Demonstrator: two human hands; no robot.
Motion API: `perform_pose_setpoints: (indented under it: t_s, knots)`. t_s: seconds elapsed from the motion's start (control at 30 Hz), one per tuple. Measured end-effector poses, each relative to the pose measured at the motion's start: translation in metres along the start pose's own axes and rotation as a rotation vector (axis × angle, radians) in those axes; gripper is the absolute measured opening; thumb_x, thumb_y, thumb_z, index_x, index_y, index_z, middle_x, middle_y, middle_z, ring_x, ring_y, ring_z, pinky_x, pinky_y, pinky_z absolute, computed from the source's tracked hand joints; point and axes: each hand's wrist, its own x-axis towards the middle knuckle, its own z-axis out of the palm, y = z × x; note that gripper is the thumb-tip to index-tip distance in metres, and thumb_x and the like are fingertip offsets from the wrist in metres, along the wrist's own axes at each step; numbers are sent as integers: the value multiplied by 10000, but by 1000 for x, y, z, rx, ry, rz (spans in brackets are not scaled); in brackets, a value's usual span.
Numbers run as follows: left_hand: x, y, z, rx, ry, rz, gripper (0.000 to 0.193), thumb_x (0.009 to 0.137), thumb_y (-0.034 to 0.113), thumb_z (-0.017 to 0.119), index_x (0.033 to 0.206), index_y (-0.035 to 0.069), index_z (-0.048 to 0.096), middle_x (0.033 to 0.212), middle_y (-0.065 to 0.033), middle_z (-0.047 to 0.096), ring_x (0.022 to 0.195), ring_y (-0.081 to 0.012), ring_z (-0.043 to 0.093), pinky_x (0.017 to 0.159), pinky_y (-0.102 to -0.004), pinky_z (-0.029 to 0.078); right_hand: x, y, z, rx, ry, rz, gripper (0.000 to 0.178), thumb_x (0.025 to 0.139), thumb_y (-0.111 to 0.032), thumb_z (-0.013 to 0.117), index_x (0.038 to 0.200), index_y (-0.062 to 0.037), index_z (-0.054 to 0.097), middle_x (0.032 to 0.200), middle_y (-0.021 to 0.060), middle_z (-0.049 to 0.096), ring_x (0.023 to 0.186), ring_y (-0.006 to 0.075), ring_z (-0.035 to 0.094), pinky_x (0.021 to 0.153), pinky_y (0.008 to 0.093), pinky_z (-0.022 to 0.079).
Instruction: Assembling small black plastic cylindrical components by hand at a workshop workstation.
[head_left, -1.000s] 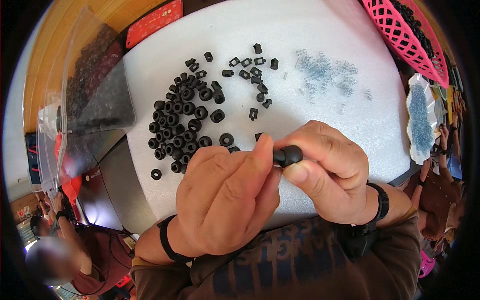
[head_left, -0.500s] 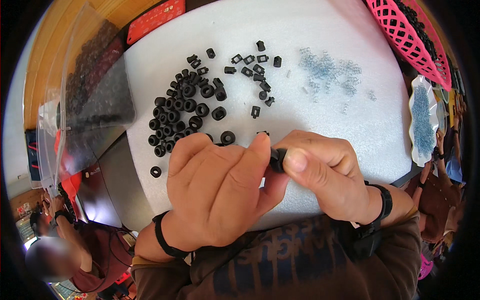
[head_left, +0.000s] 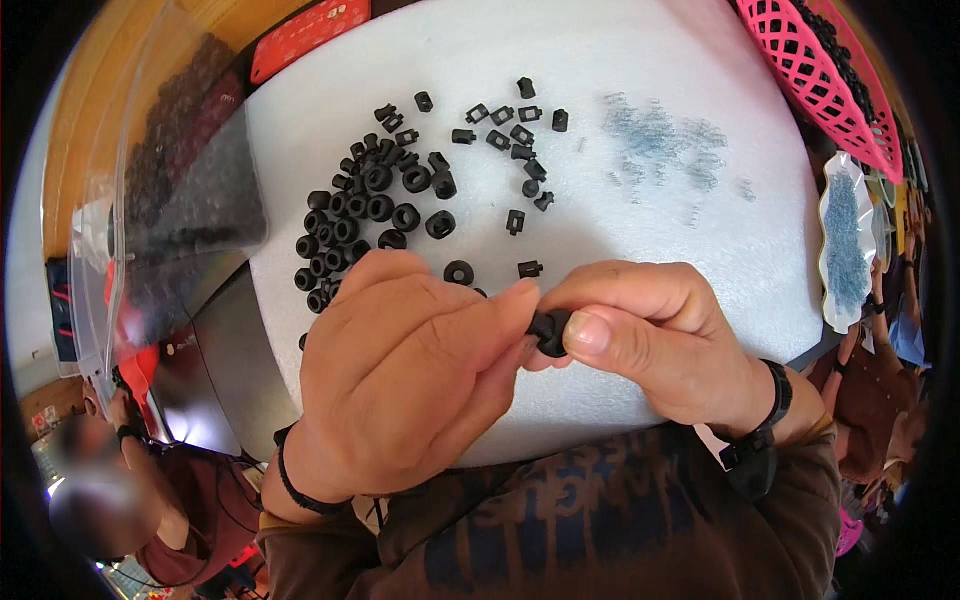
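**Both thumbs on one black piece (head_left: 552,338), and the left hand (head_left: 415,375) is on the move!**

We're locked on at two ends now: our left hand is clamped on the black piece's left side, thumb and fingertips together, while our right hand (head_left: 650,345) pinches the right side, thumb laid across it. The piece sits between the two thumbs, over the white sheet (head_left: 600,45), its inner detail too small to read.

And look at the change from half a second ago! Our left hand has swung further left, the piece has dropped slightly with it, and we see a little more of the black body between the thumbs. Out pops the nearest black frame (head_left: 530,270), barely a sliver then, fully in view now, just beyond our fingers. Going the other way, a lone black ring (head_left: 303,342) in plain sight earlier is almost swallowed behind our left hand.

Beyond, the heap of black rings (head_left: 346,230) holds its ground, with the scattered black frames (head_left: 464,137) to its right. Further right, the clear springs (head_left: 650,140), crisp coils a moment ago, have gone blurry on us, near the scalloped dish (head_left: 838,315) and the pink basket (head_left: 880,163).
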Motion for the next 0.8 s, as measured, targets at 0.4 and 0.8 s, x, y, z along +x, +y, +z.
perform_pose_setpoints:
  t_s: [0.4, 0.8]
  knots:
    - [-7, 16, 6, -81, 45, -196, 227, 687, -76, 649, 911, -41, 645, 682, -94, 576, 559, -218, 510, 535, -309, 403, 3, -4, -4, -900, 28, -626, 242, 818, -93, 653, 1008, 53, 622, 869, 139, 641, 739, 234, 596, 653, 311, 462]
    - [-10, 19, 10, -55, 70, -114, 338, 688, -79, 657, 1020, -53, 597, 699, -78, 573, 537, -171, 492, 504, -290, 384, -1, -4, 0, -844, 68, -622, 241, 828, -104, 653, 1010, 52, 627, 873, 137, 644, 737, 223, 597, 668, 310, 459]
